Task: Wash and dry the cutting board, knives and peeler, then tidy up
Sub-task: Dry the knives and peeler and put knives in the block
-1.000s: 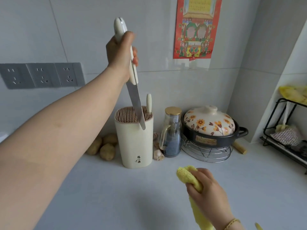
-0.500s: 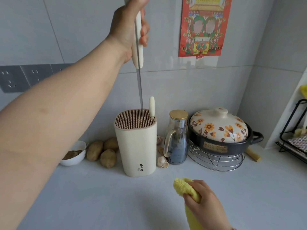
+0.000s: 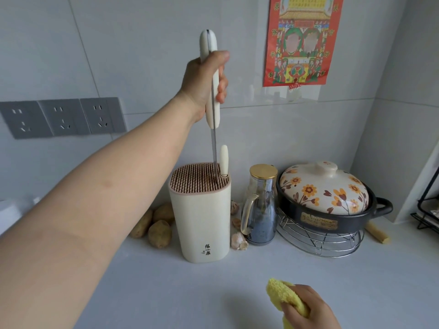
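Observation:
My left hand (image 3: 204, 81) grips the cream handle of a long knife (image 3: 213, 119) held upright, blade down. The blade tip enters the slotted top of the cream knife block (image 3: 202, 222) standing on the counter. A smaller cream-handled knife (image 3: 224, 160) stands in the block just right of the blade. Low at the front right, my right hand (image 3: 308, 307) holds a yellow cloth (image 3: 282, 295) above the counter. No cutting board or peeler shows.
Potatoes (image 3: 159, 224) lie left of the block, garlic (image 3: 238, 239) to its right. A glass jug with a gold lid (image 3: 261, 210) and a flowered clay pot (image 3: 325, 200) on a wire stand (image 3: 318, 243) sit right. Wall sockets (image 3: 64, 117) at left, black rack (image 3: 427, 210) far right.
My left hand has turned the knife from slanted to upright above the block, then lowered it so the tip goes into the slots. My right hand with the cloth stayed low.

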Demonstrator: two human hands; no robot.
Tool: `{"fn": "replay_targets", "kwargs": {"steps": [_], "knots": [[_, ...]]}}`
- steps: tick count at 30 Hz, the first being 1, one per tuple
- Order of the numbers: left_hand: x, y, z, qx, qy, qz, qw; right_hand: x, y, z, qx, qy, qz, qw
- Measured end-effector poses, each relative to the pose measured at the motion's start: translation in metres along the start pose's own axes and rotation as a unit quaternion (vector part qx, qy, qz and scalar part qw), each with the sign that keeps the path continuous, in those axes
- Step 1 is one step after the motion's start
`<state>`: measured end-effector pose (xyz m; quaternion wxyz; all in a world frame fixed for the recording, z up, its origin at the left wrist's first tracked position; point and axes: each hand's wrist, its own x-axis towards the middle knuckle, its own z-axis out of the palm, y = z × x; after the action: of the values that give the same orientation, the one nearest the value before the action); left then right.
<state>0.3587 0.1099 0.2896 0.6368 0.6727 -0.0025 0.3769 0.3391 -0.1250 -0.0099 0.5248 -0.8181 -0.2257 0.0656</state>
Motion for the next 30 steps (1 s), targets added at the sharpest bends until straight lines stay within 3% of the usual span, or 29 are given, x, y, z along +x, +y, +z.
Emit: {"fn": "replay_targets", "kwargs": {"steps": [4,8,12,19,30], "knots": [[0.003,-0.017,-0.005,0.073,-0.007,-0.037,0.997,0.0,0.005,0.0,0.011,-0.005,-0.002,1.0],[0.0,-0.051,-0.015,0.191,0.045,-0.055,0.979,0.002,0.011,0.0,-0.004,-0.003,0.011,1.0],[0.001,-0.075,-0.015,0.171,0.12,-0.048,0.977,-0.001,0.009,0.003,0.025,0.019,-0.01,0.999],[-0.009,-0.108,-0.016,0.15,0.137,-0.078,0.976,-0.005,0.024,0.012,0.067,0.103,-0.046,0.991],[-0.018,-0.126,-0.015,0.228,0.129,-0.133,0.956,-0.003,0.031,0.019,0.073,0.107,-0.028,0.991]]}}
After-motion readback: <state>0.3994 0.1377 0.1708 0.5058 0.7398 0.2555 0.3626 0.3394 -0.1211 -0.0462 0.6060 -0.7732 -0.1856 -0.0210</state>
